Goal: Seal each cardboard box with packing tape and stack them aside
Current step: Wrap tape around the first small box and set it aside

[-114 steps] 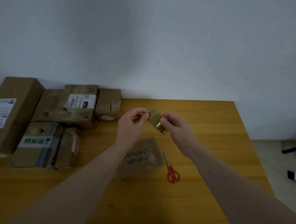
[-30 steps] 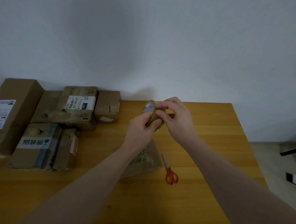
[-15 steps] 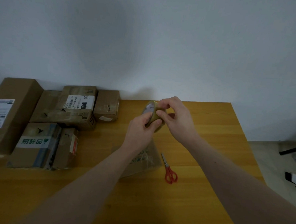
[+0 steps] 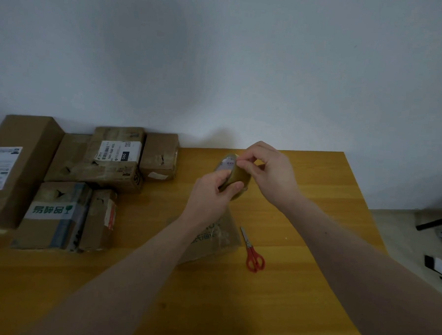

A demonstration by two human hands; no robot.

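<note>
A brownish roll of packing tape [image 4: 236,174] is held up above the wooden table [image 4: 298,286]. My left hand [image 4: 211,192] grips the roll from below, thumb on its outer face. My right hand [image 4: 268,172] pinches at the roll's upper edge with thumb and forefinger. Under my left forearm a small cardboard box [image 4: 216,241] with green print lies on the table, partly hidden. Red-handled scissors [image 4: 252,253] lie just right of that box.
Several cardboard boxes crowd the table's left side: a tall one [image 4: 12,166] at far left, a labelled one [image 4: 115,159] at the back, a box with a green-print label [image 4: 51,214] in front. The wall runs behind. The table's right edge drops to the floor.
Both hands have stayed together on the tape roll, raised a little. My right fingers have shifted from the roll's face to pinching its upper edge.
</note>
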